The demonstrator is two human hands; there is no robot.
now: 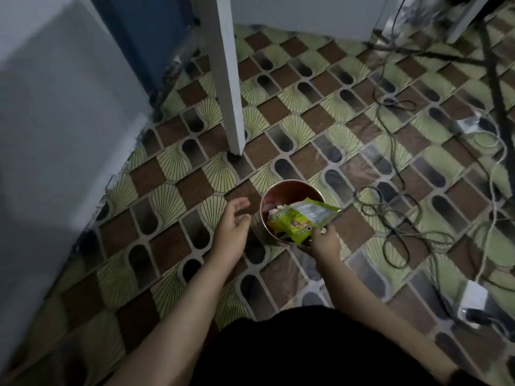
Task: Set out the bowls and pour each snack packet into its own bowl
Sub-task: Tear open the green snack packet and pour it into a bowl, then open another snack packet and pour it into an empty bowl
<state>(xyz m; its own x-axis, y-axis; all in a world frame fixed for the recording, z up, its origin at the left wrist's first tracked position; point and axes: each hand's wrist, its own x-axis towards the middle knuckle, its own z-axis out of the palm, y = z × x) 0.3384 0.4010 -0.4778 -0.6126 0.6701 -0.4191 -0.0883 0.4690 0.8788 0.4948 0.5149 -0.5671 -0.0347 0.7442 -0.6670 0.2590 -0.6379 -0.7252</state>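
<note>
From my head view, my right hand (324,240) holds the round reddish metal bowl (289,190) above the patterned floor (172,246), and seems to pinch the crinkly green snack packet (303,220) too. Pale bits lie inside. My left hand (231,232) hangs wide, holding nothing. One-handed, the bowl could tip and spill.

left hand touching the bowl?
Apart. The head view shows patterned floor between the open left hand and the bowl; the right hand holds bowl and green snack packet.
</note>
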